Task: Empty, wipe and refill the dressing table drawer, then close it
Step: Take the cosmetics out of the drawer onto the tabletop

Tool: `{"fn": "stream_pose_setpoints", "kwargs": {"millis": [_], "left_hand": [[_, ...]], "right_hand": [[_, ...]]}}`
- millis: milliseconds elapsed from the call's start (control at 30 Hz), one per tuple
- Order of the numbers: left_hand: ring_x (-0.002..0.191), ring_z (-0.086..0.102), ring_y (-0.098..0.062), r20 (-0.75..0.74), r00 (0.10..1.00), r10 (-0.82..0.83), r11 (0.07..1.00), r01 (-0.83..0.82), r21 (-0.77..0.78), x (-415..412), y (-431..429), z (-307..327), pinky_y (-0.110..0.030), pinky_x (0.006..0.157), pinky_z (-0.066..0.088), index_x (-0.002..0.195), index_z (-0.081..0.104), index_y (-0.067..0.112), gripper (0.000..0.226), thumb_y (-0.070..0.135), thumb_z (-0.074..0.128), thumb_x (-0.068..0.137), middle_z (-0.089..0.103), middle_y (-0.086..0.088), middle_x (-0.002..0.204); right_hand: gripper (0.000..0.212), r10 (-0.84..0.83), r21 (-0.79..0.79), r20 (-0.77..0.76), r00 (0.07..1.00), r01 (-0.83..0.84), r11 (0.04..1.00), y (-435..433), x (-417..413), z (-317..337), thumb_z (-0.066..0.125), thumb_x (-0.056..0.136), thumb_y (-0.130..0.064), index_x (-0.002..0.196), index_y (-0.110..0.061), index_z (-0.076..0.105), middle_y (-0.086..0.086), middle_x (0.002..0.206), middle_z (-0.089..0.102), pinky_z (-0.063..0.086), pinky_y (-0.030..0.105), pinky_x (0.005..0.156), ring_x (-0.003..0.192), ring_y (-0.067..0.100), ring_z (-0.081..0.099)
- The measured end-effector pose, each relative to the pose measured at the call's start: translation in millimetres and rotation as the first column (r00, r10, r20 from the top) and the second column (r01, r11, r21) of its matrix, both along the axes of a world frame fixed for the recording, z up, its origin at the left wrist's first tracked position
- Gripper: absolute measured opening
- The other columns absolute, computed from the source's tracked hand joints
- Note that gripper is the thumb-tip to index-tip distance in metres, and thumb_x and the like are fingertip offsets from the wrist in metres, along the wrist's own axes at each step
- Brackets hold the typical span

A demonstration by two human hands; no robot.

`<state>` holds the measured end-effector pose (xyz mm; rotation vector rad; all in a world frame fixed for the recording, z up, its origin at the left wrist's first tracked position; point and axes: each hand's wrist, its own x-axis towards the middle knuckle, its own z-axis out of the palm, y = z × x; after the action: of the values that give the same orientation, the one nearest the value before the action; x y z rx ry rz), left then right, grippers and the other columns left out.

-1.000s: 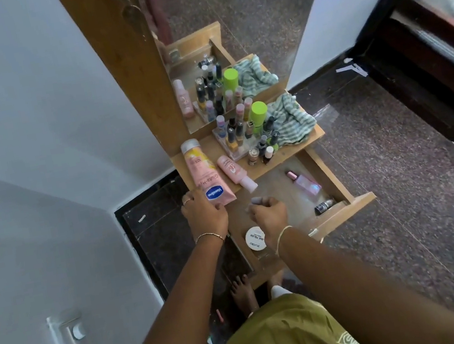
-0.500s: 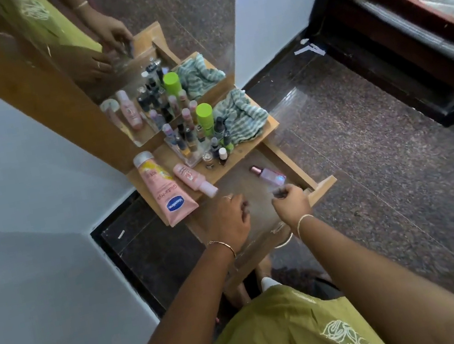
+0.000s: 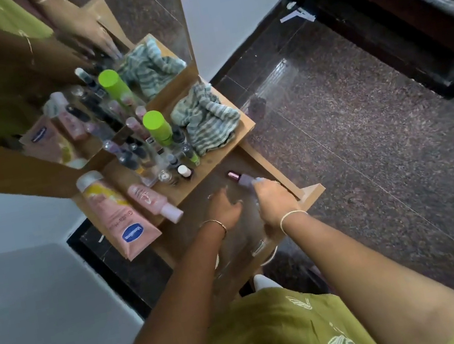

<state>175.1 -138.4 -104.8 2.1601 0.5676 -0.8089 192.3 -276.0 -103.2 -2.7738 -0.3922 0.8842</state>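
I look down into the open drawer. A small pink bottle lies on its floor near the right wall, with its cap pointing away and left and its base toward the person. The right hand is nearer, and its fingers curl onto the base end, seemingly pinching it. The left hand hovers just beside, too blurred to tell its grip. I see nothing else inside, though the hands hide some of the floor. Pink tubes and a striped cloth lie on the tabletop.
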Motion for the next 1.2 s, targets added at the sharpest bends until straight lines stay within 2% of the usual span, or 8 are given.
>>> {"fn": "stream_pose_setpoints", "kwargs": {"millis": [100, 300, 400, 567, 700, 767, 933, 1200], "left_hand": [[0.132, 0.043, -0.026, -0.046, 0.99, 0.132, 0.99, -0.134, -0.038, 19, 2, -18, -0.031, 0.108, 0.033, 0.142, 0.035, 0.004, 0.06, 0.02, 0.059, 0.09, 0.045, -0.017, 0.143], [0.121, 0.053, -0.029, -0.127, 0.935, 0.33, 0.931, -0.344, -0.118, 36, 4, -44, -0.035, 0.103, 0.039, 0.129, 0.049, 0.0, 0.044, 0.014, 0.059, 0.089, 0.057, -0.02, 0.128], [0.111, 0.058, -0.029, -0.118, 0.914, 0.389, 0.898, -0.405, -0.17, 32, 2, -45, -0.031, 0.09, 0.042, 0.12, 0.057, -0.005, 0.035, 0.011, 0.058, 0.089, 0.062, -0.023, 0.119], [0.068, 0.058, -0.01, -0.133, 0.85, 0.51, 0.804, -0.526, -0.278, 16, -2, -31, -0.019, 0.06, 0.045, 0.109, 0.062, -0.012, 0.033, 0.016, 0.056, 0.094, 0.063, -0.018, 0.094], [0.095, 0.064, -0.032, -0.1, 0.778, 0.62, 0.738, -0.622, -0.263, -3, 11, -26, -0.04, 0.085, 0.054, 0.108, 0.063, -0.006, 0.032, 0.021, 0.06, 0.091, 0.066, -0.023, 0.107], [0.09, 0.064, -0.029, -0.044, 0.773, 0.633, 0.739, -0.62, -0.263, -11, 18, -24, -0.034, 0.074, 0.057, 0.105, 0.063, -0.002, 0.027, 0.02, 0.062, 0.09, 0.068, -0.019, 0.103], [0.102, 0.063, -0.029, -0.009, 0.732, 0.681, 0.713, -0.666, -0.218, -29, 32, -19, -0.047, 0.093, 0.051, 0.113, 0.059, 0.008, 0.033, 0.025, 0.066, 0.086, 0.066, -0.011, 0.109], [0.106, 0.061, -0.023, 0.027, 0.738, 0.674, 0.721, -0.65, -0.239, -44, 32, -11, -0.045, 0.097, 0.049, 0.114, 0.059, 0.013, 0.032, 0.023, 0.069, 0.084, 0.065, -0.005, 0.111]], "right_hand": [[0.045, 0.194, -0.067, 0.141, 0.971, -0.187, 0.98, 6, 8, -20, 0.036, 0.096, -0.001, 0.141, -0.004, 0.029, 0.013, 0.13, 0.044, 0.047, 0.038, 0.089, 0.115, 0.029, 0.05], [0.045, 0.288, -0.177, 0.243, 0.926, -0.249, 0.952, 10, 15, -41, 0.032, 0.098, -0.006, 0.142, -0.001, 0.027, 0.01, 0.117, 0.05, 0.052, 0.034, 0.071, 0.101, 0.026, 0.058], [0.037, 0.242, -0.139, 0.212, 0.947, -0.216, 0.966, 12, 15, -33, 0.039, 0.094, -0.004, 0.131, -0.004, 0.037, 0.009, 0.114, 0.049, 0.052, 0.035, 0.068, 0.099, 0.025, 0.058], [0.033, 0.078, 0.082, 0.109, 0.991, -0.087, 0.993, 14, -1, -19, 0.053, 0.092, -0.015, 0.123, -0.012, 0.044, 0.007, 0.119, 0.048, 0.05, 0.037, 0.079, 0.104, 0.026, 0.056], [0.038, -0.001, 0.22, 0.053, 0.999, -0.011, 0.975, 22, -16, -9, 0.054, 0.093, -0.027, 0.128, -0.013, 0.049, 0.006, 0.119, 0.053, 0.05, 0.041, 0.085, 0.107, 0.026, 0.055], [0.042, -0.001, 0.207, 0.034, 0.999, -0.006, 0.978, 21, -15, -6, 0.061, 0.089, -0.034, 0.124, -0.013, 0.053, 0.007, 0.117, 0.055, 0.05, 0.04, 0.085, 0.107, 0.026, 0.055], [0.035, 0.191, -0.079, -0.012, 0.981, -0.191, 0.978, 2, 2, -2, 0.071, 0.084, -0.028, 0.107, -0.008, 0.056, 0.01, 0.109, 0.057, 0.051, 0.04, 0.078, 0.107, 0.03, 0.056], [0.026, 0.494, -0.351, -0.126, 0.86, -0.504, 0.789, 0, 17, 1, 0.053, 0.088, 0.002, 0.111, -0.002, 0.063, 0.015, 0.114, 0.062, 0.051, 0.04, 0.081, 0.108, 0.033, 0.059]]}}
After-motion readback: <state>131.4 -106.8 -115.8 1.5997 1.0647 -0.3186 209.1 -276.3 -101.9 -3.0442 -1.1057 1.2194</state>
